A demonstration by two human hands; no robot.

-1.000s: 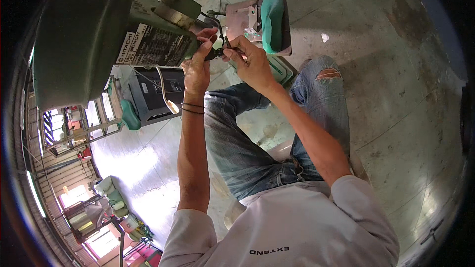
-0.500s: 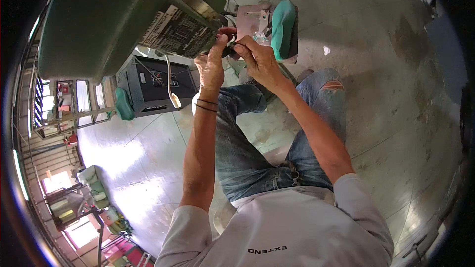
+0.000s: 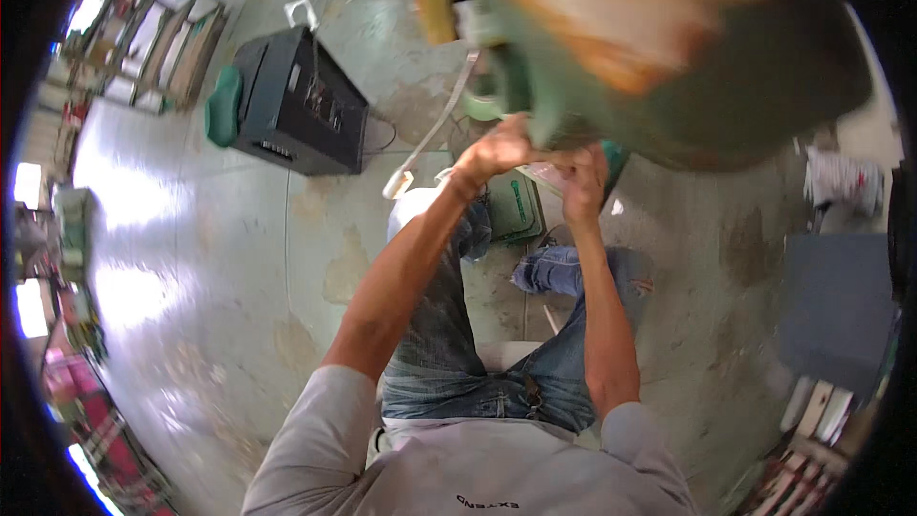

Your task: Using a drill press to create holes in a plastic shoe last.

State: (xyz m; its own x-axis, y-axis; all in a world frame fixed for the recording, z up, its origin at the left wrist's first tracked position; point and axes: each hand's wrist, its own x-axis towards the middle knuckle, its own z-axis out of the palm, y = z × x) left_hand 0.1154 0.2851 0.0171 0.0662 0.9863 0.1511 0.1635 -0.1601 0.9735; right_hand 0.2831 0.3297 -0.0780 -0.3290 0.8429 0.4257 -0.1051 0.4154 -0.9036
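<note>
– Where are your hands?
– Up ahead, side by side, at the low edge of the big machine (image 3: 669, 110). My left hand (image 3: 501, 145) is on the left and my right hand (image 3: 585, 186) is a bit nearer me. What my fingers touch is too blurry to tell.
– What's under them?
– The base plate (image 3: 514, 210), on the floor (image 3: 239, 229), just right of my left leg (image 3: 435, 311).
– And to the left?
– A cord (image 3: 441, 124) hangs between my left hand and a big box (image 3: 320, 105). A pad (image 3: 223, 107) is at the box's left end. Shelves (image 3: 167, 57) are past that.
– To the right?
– Far over, a board (image 3: 836, 306), with a bag (image 3: 841, 182) ahead of it.
</note>
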